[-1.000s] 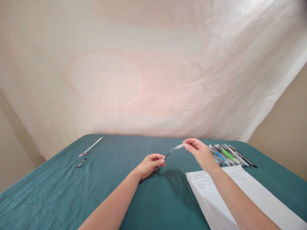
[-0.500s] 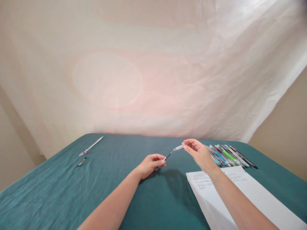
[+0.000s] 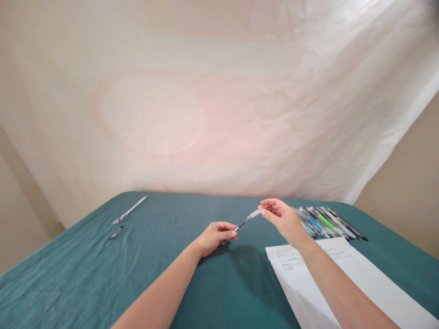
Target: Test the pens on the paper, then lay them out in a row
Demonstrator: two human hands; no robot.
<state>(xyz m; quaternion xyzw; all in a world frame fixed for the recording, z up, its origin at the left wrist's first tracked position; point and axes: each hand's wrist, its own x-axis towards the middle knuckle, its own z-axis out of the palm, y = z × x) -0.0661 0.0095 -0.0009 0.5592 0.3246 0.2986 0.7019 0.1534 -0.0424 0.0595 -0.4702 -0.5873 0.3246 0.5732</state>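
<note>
Over the middle of the table, my left hand (image 3: 213, 238) pinches a thin dark pen refill (image 3: 242, 224) between thumb and fingers. Its far end meets a translucent white pen barrel (image 3: 254, 213); whether it sits inside the barrel I cannot tell. The barrel's other end is gripped by the fingertips of my right hand (image 3: 283, 222), held higher and to the right. Refill and barrel form one slanted line between both hands. Below my left fingers a small dark piece (image 3: 224, 243) shows, mostly hidden.
At far left lie a clear pen (image 3: 131, 210) and a short dark-and-clear pen piece (image 3: 116, 232). A row of several pens (image 3: 325, 221) lies at right, behind a paper sheet (image 3: 370, 283) with handwriting, under my right forearm. Green cloth (image 3: 85, 274) covers the table; a pale sheet (image 3: 219, 91) hangs behind.
Almost nothing differs. My right hand has shifted very slightly left with the barrel, and my left hand stays nearly in place.
</note>
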